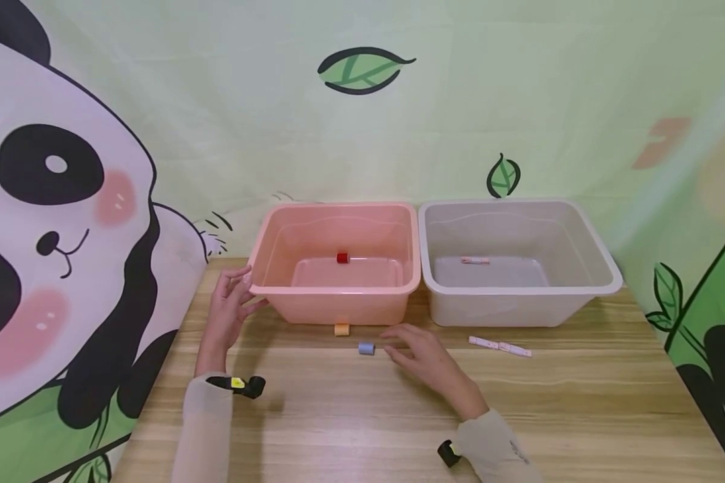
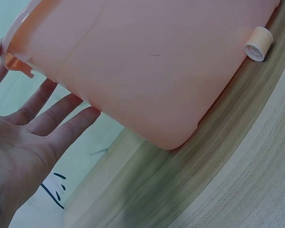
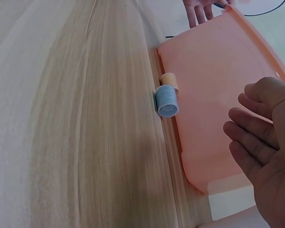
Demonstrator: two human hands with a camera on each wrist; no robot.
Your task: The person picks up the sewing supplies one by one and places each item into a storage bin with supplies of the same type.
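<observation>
My left hand (image 1: pixel 226 312) rests with spread fingers against the left side of the pink bin (image 1: pixel 332 306); in the left wrist view the fingertips of the hand (image 2: pixel 33 137) touch its wall. Relaxed and holding nothing, my right hand (image 1: pixel 431 362) hovers just right of a blue cylinder (image 1: pixel 366 349), which lies on the table. An orange cylinder (image 1: pixel 342 330) lies at the foot of the pink bin's front wall. Inside that bin is a red cylinder (image 1: pixel 343 258). The right wrist view has the blue cylinder (image 3: pixel 166 100) beside the orange one (image 3: pixel 169 80), left of my hand (image 3: pixel 270 137).
A grey bin (image 1: pixel 495 308) stands against the pink bin's right side, with a small patterned strip (image 1: pixel 475 260) inside. Another patterned strip (image 1: pixel 500 346) lies on the wooden table (image 1: pixel 580 402) in front of it. A printed cloth (image 1: pixel 266 121) hangs behind the bins.
</observation>
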